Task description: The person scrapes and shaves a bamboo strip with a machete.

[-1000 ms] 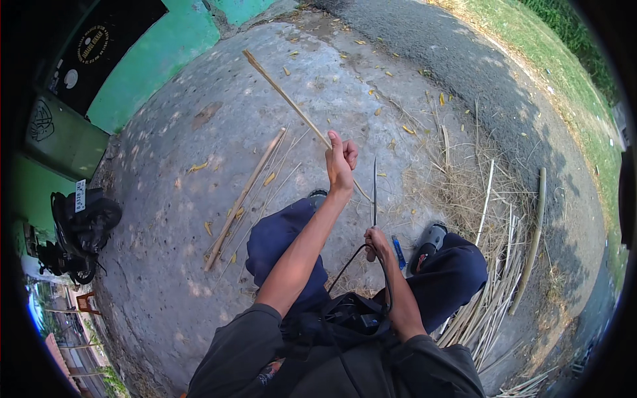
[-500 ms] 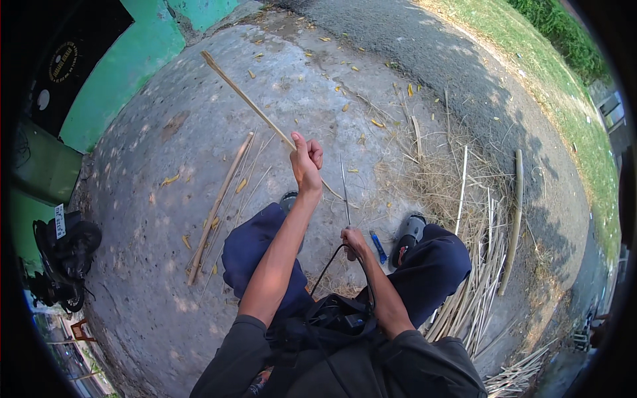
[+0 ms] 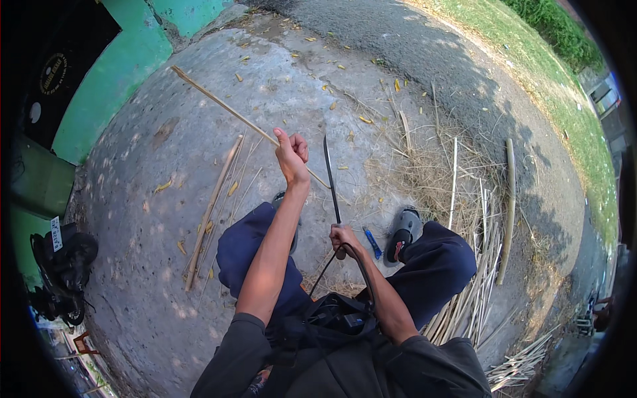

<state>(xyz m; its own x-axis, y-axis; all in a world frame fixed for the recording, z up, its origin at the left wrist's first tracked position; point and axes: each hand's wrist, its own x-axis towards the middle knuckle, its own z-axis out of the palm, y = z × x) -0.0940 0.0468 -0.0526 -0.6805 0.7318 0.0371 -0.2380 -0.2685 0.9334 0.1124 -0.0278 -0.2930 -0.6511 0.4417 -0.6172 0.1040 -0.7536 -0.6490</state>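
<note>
The long bamboo strip [image 3: 225, 109] ran on a diagonal from the upper left, near the green wall [image 3: 113, 73], down toward the person's knees. Its near end was gripped in the left hand [image 3: 292, 154], which was raised at arm's length with the fingers curled shut around the strip and the thumb pointing up. The far end of the strip rested on the concrete floor [image 3: 166, 172].

Just beside the left hand, to its right, stood the blade of a knife [image 3: 330, 176], dark, narrow and nearly upright, tip uppermost. The blade crossed the strip a short way below the left hand; whether the edge was in contact with the strip could not be determined. The right hand [image 3: 344, 237] was closed on the knife handle, low between the knees.

The person was seated with both legs in dark blue trousers [image 3: 438, 259], and a grey shoe [image 3: 403, 229] was on the right foot. A small blue object [image 3: 372, 242] lay on the floor between the right hand and the shoe.

To the left of the legs, further thin bamboo strips [image 3: 212, 209] lay loose on the floor. To the right, a pile of split bamboo slats [image 3: 474, 292] lay beside the right leg, with a single thicker bamboo pole [image 3: 509, 205] at its outer edge and dry shavings [image 3: 424, 172] spread above it.

At the far left edge a parked motorbike [image 3: 60, 272] was visible.
</note>
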